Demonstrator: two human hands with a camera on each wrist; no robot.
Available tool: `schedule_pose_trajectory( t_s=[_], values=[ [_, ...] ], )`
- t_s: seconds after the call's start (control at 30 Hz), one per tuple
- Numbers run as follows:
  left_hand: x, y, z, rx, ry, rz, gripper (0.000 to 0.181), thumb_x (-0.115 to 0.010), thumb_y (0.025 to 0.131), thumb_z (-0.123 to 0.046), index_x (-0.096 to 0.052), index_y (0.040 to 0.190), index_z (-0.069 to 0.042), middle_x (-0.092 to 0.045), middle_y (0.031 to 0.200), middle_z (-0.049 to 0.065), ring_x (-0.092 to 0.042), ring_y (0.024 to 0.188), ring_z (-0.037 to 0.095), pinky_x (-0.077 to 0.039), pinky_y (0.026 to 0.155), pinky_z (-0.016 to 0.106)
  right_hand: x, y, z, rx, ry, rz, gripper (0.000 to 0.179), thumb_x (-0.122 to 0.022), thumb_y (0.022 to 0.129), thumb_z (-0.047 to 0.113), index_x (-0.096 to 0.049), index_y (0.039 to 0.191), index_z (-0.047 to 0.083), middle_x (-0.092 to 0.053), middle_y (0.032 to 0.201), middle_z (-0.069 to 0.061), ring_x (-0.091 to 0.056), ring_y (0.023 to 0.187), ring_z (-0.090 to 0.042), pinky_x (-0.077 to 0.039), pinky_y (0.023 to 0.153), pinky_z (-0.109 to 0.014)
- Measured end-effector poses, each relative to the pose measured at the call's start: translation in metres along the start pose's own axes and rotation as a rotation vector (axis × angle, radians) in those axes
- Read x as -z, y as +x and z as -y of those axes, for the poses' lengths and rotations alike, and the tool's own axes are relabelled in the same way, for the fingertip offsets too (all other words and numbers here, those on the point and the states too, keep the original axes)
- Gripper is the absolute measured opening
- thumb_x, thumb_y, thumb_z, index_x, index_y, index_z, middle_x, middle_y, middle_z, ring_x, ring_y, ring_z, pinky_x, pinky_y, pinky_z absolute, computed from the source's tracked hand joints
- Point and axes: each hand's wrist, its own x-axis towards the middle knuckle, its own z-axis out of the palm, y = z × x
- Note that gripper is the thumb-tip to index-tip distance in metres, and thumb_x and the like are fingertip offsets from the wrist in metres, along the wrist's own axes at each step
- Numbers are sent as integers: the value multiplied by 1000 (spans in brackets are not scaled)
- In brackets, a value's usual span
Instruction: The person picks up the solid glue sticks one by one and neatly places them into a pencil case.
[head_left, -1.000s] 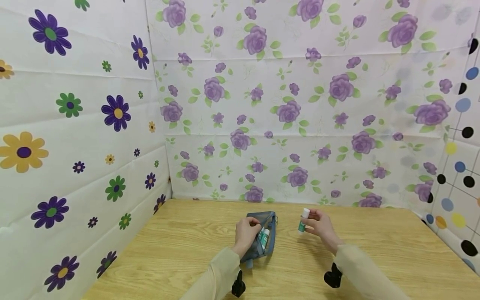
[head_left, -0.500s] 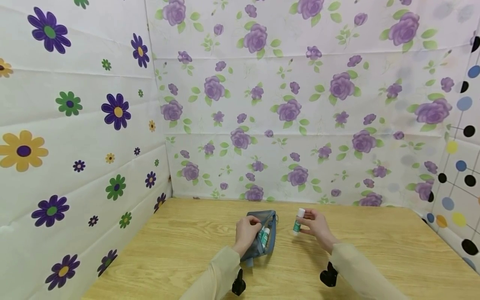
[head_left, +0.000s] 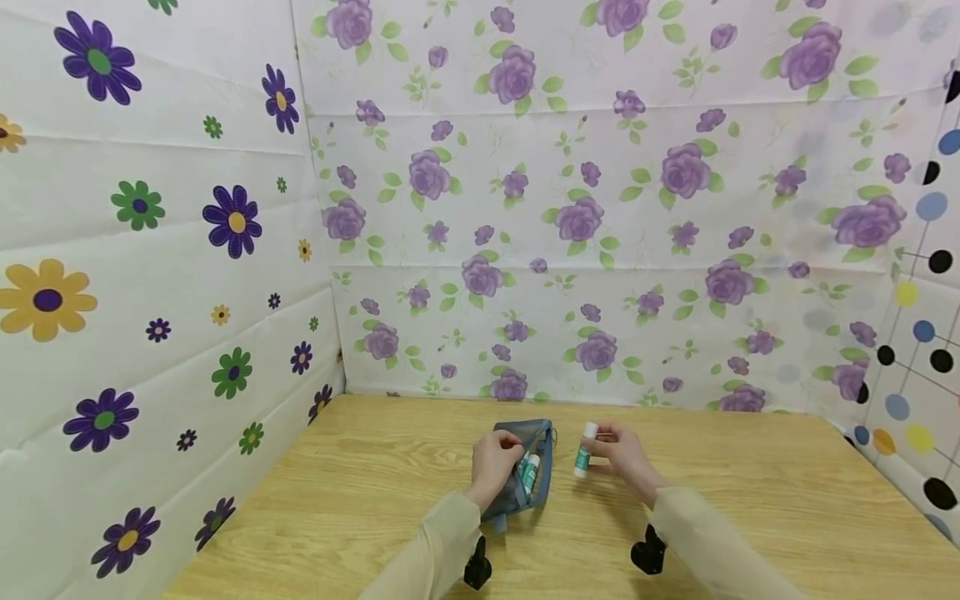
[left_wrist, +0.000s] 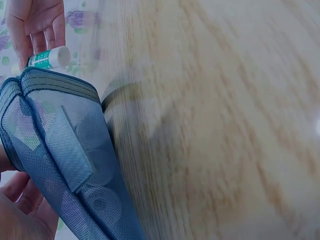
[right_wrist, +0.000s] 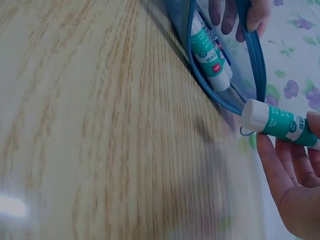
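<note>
A blue mesh zip pouch point(head_left: 517, 502) lies on the table with its mouth gaping. The left hand point(head_left: 494, 468) pinches the edge of its opening. Inside, a white-capped green glue stick point(right_wrist: 207, 52) rests beside another item, partly hidden behind it. To the right of the pouch, the right hand point(head_left: 624, 458) holds a glue stick point(head_left: 584, 452) between thumb and fingers, cap up and slightly tilted. In the right wrist view this glue stick's white end overlaps the pouch's zip edge point(right_wrist: 257, 60). The left wrist view shows round ends through the mesh side point(left_wrist: 85, 135).
A wood-grain table point(head_left: 360, 492) spreads beneath both hands. Flower-printed sheets point(head_left: 465, 250) stand as walls behind and on the left, with a dotted one point(head_left: 922, 392) on the right. Black camera mounts point(head_left: 649, 552) hang below the wrists.
The right hand has moved left with its glue stick, closer to the pouch's mouth and slightly lower. The left hand and pouch have stayed in place.
</note>
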Motion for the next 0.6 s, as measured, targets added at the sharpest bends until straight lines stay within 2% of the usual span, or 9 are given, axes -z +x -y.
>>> schedule_pose_trajectory(
  t_s=[0.27, 0.6],
  values=[
    [-1, 0, -1, 2, -2, -1, 5, -62, 81, -3, -67, 80, -4, -58, 72, -1, -52, 61, 13, -44, 55, 31, -8, -1, -1, -23, 1, 9, 38, -58, 88, 3, -41, 119, -12, -49, 104, -22, -56, 86, -30, -45, 75, -49],
    [0, 1, 0, -2, -7, -8, 5, -62, 80, -3, -67, 80, -3, -57, 71, -2, -51, 61, 13, -44, 55, 30, -24, -2, -4, -65, 24, 17, 32, -58, 87, 2, -44, 112, -12, -51, 98, -20, -56, 86, -36, -47, 71, -47]
  ],
)
